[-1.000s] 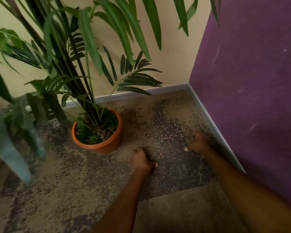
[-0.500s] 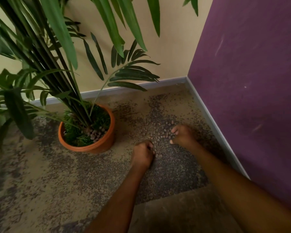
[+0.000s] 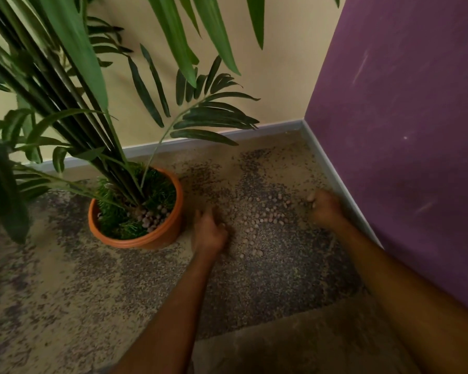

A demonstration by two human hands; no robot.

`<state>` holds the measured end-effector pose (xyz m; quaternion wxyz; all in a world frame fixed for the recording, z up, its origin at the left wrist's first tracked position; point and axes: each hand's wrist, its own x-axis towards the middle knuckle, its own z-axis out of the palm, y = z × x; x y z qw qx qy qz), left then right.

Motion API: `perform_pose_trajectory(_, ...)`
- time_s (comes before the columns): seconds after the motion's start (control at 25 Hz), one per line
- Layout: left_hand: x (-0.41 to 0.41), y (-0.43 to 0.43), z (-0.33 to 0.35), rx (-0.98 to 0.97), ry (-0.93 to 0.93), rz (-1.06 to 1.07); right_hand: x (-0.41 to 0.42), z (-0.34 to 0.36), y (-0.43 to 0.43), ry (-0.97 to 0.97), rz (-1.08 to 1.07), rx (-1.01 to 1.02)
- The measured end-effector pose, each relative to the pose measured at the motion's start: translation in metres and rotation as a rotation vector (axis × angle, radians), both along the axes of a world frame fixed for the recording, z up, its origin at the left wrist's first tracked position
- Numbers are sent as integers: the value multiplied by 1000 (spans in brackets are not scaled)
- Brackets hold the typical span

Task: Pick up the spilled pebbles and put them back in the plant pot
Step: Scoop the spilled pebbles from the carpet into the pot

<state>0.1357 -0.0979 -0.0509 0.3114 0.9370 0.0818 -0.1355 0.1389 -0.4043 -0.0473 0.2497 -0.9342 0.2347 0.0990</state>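
Pale spilled pebbles (image 3: 265,215) on floor (image 3: 268,271) between left hand (image 3: 210,233) and right hand (image 3: 323,207); both curled, contents unclear. Terracotta plant pot (image 3: 162,236) left of left hand.

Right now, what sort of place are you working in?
Probably an indoor room corner: a beige wall meets a purple wall, with a grey skirting board, speckled carpet floor and a potted palm in an orange plant pot.

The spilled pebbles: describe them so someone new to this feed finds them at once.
Start at the corner where the purple wall meets the floor. Right of the orange plant pot, between the left hand and right hand, lie the spilled pebbles: pale, rounded beads, larger and lighter than the carpet's dark speckles.
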Motion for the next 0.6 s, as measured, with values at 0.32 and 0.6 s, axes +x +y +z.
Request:
perform_pose_trajectory(0.32, 24, -5, -16, -11, 24, -99, 6, 13, -1, 106, 86, -264)
perform_pose_trajectory(0.6, 25, -18, -18, 55, -103, -319, 5, 2, 28, -27, 272, -174)
